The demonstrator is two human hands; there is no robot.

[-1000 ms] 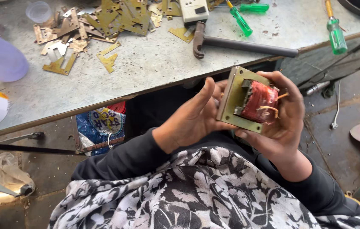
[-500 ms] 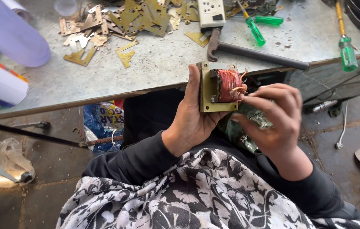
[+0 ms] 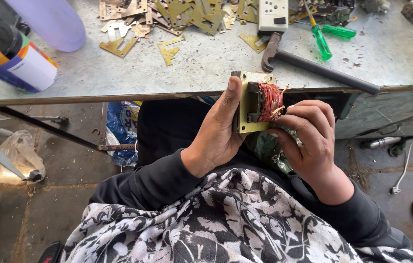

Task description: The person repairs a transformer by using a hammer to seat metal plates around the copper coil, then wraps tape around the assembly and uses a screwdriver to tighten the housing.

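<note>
The left hand (image 3: 216, 131) clamps the small transformer (image 3: 257, 102) upright just before the worktop (image 3: 192, 68) edge, while the right hand (image 3: 308, 134) pinches its copper lead wires; best keep the core steady and pull gently, avoiding snapping strands.

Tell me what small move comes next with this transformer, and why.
Probably pull the loose copper wire ends clear of the coil: the right hand pinches at them while the left hand steadies the transformer by its frame.
</note>
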